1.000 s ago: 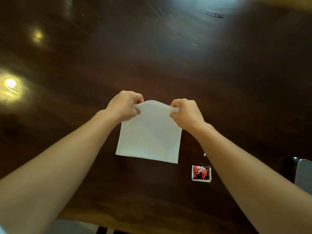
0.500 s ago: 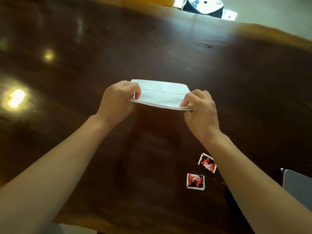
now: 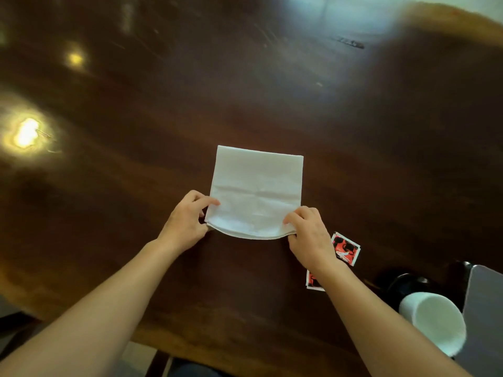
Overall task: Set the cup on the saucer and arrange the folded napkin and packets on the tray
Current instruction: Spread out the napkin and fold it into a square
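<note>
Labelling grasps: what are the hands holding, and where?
The white folded paper napkin: left hand pinches its near left corner, right hand its near right corner.

My view is dim. The dark tabletop [image 3: 381, 159] shines: two yellow light spots glare on the left, and pale bluish light washes over the far edge. The far part looks smeared. The white napkin [image 3: 257, 191] looks bright and sharp. The edges bend.

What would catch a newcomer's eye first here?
A white napkin sits mid-frame on the dark wooden table, its near corners pinched by the left hand and right hand. Two red-and-black packets lie by the right wrist, and a white cup sits at the lower right.
</note>
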The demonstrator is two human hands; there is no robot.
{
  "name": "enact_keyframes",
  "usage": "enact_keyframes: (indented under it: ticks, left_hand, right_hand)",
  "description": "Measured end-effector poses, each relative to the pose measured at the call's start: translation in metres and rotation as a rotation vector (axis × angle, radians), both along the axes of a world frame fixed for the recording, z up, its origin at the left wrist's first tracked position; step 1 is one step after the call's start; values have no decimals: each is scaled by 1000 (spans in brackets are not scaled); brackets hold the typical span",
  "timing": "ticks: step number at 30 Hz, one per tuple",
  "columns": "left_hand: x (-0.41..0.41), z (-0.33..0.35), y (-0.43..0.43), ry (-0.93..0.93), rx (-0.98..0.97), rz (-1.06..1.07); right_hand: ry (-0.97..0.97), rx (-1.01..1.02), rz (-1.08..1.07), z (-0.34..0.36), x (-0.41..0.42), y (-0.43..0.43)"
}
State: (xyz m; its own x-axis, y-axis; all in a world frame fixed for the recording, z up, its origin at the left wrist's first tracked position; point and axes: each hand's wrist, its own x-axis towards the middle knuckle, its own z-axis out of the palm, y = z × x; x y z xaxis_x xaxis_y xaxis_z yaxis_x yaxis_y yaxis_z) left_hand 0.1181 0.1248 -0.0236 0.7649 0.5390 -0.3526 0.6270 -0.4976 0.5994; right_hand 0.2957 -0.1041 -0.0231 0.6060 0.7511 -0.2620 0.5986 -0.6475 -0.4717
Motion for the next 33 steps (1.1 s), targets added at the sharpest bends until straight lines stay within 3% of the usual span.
enact_keyframes:
  ticks: [7, 10, 14, 16, 19, 22, 28, 33]
  left_hand:
    - [-1, 3, 11, -186, 306, -353]
    - [8, 2, 19, -273, 226, -347]
    - [18, -12, 30, -156, 261, -463]
    - [25, -17, 33, -206, 242, -390]
    - [41, -5, 32, -363, -4, -28]
    - [62, 7, 28, -411, -200, 238]
    - [89, -14, 22, -310, -126, 428]
    - [100, -16, 19, -209, 26, 454]
  right_hand:
    - [-77, 58, 55, -8, 8, -12]
    - [64, 251, -16, -8, 23, -8]
    - [209, 380, -134, 7, 36, 10]
    - [237, 412, -135, 11, 39, 16]
    - [375, 458, -262, 14, 49, 23]
    - [378, 442, -366, 17, 60, 37]
    - [230, 329, -555, -2, 71, 71]
    - [20, 119, -532, -14, 75, 87]
